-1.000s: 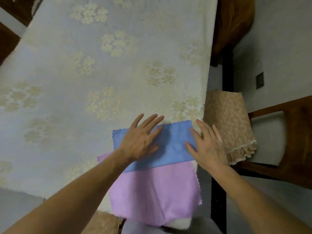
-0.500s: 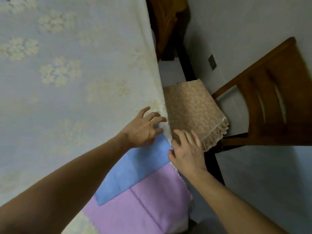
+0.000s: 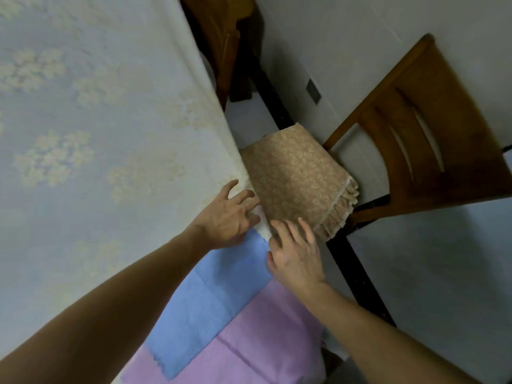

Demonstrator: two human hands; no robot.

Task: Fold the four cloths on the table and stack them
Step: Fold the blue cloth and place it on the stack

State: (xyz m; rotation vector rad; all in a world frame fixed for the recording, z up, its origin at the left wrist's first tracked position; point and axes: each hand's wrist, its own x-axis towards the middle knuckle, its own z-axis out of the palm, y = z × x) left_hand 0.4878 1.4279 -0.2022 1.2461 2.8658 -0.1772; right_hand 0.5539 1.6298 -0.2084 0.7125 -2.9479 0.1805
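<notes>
A folded blue cloth (image 3: pixel 210 297) lies on top of a pink cloth (image 3: pixel 249 356) at the near right edge of the table (image 3: pixel 97 120). My left hand (image 3: pixel 230 214) rests on the blue cloth's far end by the table edge, fingers spread and slightly bent. My right hand (image 3: pixel 296 253) lies flat on the same end, fingers straight and reaching over the table edge. Neither hand visibly grips the cloth. No other loose cloths are in view.
A pale floral tablecloth covers the table. Right beside the table edge stands a wooden chair (image 3: pixel 432 134) with a tan patterned seat cover (image 3: pixel 299 178). Another brown chair (image 3: pixel 221 37) stands at the far end, and a dark floor strip (image 3: pixel 357 273) runs beneath.
Both hands slid along the blue cloth to its end at the table's right edge, and now sit close together. My view swung right, which brings the chair into sight.
</notes>
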